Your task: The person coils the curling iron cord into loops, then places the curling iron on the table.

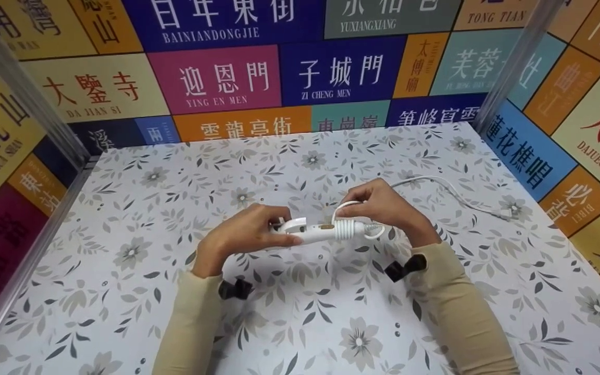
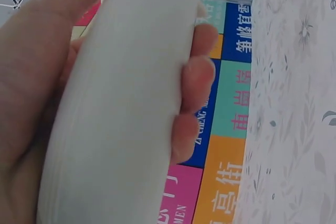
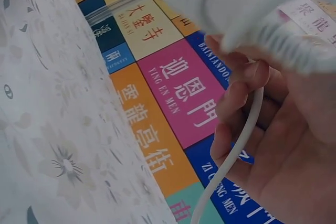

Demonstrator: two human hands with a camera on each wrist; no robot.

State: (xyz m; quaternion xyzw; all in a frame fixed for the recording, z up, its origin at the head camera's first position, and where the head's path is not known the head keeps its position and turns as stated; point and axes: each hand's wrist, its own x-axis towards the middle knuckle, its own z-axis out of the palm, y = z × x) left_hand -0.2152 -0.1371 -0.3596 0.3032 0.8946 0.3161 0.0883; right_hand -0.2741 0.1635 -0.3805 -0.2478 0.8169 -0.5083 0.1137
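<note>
A white handheld appliance that looks like a curling iron (image 1: 316,235) is held level above the table, with a raised white lever on top and a small brown patch on its side. The left hand (image 1: 248,229) grips one end, fingers and thumb wrapped round the smooth white body (image 2: 121,93). Several turns of white power cord (image 1: 346,229) lie round the other end. Above those coils the right hand (image 1: 383,205) pinches the cord. In the right wrist view, the cord (image 3: 231,156) passes between curled fingers (image 3: 233,98). The left palm hides part of the appliance.
The loose cord runs right across the flower-patterned table (image 1: 362,297) to a white plug (image 1: 505,213). Colourful panels (image 1: 216,83) with printed characters stand behind and at both sides. Black wrist devices (image 1: 236,289) hang under the beige sleeves (image 1: 190,317).
</note>
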